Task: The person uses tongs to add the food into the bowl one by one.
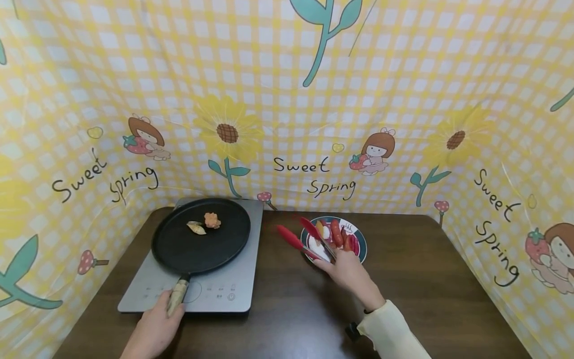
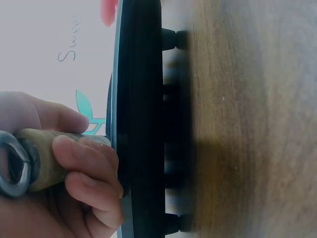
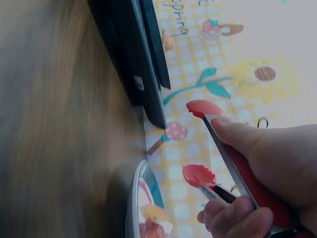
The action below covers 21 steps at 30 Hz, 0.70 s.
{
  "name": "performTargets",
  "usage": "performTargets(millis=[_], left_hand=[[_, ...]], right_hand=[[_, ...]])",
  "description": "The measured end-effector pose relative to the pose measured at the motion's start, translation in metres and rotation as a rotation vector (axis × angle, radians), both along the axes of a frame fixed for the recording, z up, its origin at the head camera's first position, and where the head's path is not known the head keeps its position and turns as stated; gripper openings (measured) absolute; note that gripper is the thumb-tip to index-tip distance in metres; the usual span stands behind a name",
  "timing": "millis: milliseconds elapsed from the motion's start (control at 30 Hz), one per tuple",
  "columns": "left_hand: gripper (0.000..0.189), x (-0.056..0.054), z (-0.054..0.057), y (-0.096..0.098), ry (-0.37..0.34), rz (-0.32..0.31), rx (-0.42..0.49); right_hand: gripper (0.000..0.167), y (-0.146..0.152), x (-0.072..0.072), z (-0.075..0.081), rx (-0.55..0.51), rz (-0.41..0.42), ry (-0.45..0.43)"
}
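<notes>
My left hand [image 1: 154,324] grips the beige handle [image 2: 47,156] of a flat black pan [image 1: 202,255], which sits on a silver induction cooktop [image 1: 134,295]. On the pan's far half lie a knobbly orange-brown food piece [image 1: 212,220] and a pale shell-shaped piece [image 1: 196,228]. In my right hand [image 1: 354,276] is a pair of red-tipped tongs [image 3: 203,107], thumb on one arm and fingers curled round the other. The tongs' arms are spread, nothing between their tips. They overlap the left side of a patterned plate [image 1: 363,242] in the head view. A sausage [image 1: 336,233] and other food pieces fill that plate.
The cooktop and plate stand on a dark brown wooden table [image 1: 287,309], cooktop left, plate right. Yellow checked cloth [image 1: 287,124] with printed flowers and figures encloses the table's back and sides. A small black object [image 1: 352,331] hangs at the right wrist.
</notes>
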<state>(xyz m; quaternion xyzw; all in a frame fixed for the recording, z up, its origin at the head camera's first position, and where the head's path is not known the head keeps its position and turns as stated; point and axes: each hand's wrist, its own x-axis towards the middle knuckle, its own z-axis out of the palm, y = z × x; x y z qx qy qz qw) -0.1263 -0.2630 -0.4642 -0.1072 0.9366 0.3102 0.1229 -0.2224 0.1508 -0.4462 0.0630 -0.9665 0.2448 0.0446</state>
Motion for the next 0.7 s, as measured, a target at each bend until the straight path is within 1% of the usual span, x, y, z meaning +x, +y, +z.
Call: performTargets(millis=[167,300,400,467,600,700], left_hand=[[0.067,-0.001,0.000,0.000,-0.006,0.002,-0.003],[0.066,-0.001,0.000,0.000,-0.014,0.007,-0.005],[0.067,0.000,0.000,0.000,-0.019,0.009,-0.004],[0.067,-0.001,0.000,0.000,-0.018,0.008,-0.009],[0.067,-0.001,0.000,0.000,-0.012,0.006,-0.021],[0.066,-0.002,0.000,0.000,-0.011,0.007,-0.021]], right_hand=[[0.069,0.012,0.000,-0.004,-0.002,-0.049,-0.026],[0.076,0.017,0.001,-0.008,0.018,-0.081,-0.048],[0.079,0.019,0.001,-0.009,0.017,-0.107,-0.063],[0.076,0.019,0.001,-0.008,0.010,-0.115,-0.072],[0.061,0.020,0.000,-0.007,0.003,-0.141,-0.118],[0.059,0.021,-0.001,-0.007,0.013,-0.147,-0.113]])
